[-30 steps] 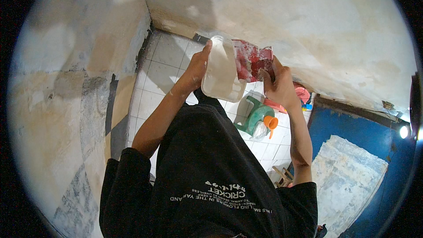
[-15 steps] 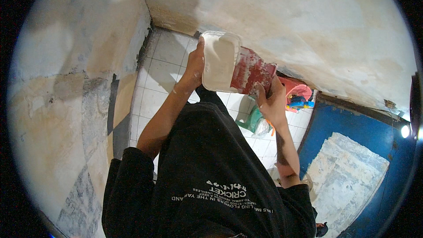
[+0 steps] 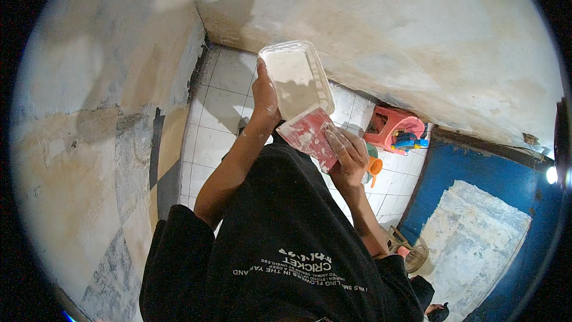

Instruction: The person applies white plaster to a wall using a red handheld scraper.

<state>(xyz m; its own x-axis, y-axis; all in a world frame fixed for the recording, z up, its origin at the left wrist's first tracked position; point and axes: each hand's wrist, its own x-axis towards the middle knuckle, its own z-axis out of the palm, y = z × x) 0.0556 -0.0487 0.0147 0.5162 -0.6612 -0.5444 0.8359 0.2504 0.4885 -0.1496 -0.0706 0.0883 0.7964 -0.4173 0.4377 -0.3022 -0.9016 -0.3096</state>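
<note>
My left hand (image 3: 266,92) grips the left side of a rectangular white plastic tub (image 3: 329,100), thumb over its rim. Pale, creamy filler (image 3: 292,68) lies inside the tub. In my right hand (image 3: 347,156) is a wide red putty scraper (image 3: 307,134), its face smeared with whitish paste. The scraper's far edge meets or overlaps the tub's near rim; whether they touch I cannot tell. My right fingers lie along the scraper's face, and the tub hides most of my left fingers.
A patchy, stained wall (image 3: 381,18) rises close in front, and another (image 3: 83,137) stands at the left. On the white tiled floor (image 3: 223,98) sits a red plastic stool (image 3: 393,122) beside a blue item (image 3: 408,142). An orange object (image 3: 375,166) is nearer. A blue door (image 3: 438,167) is at the right.
The scraper has come from the tub's right side down to its near rim, turned in my right hand. The tub has tilted and shifted slightly left.
</note>
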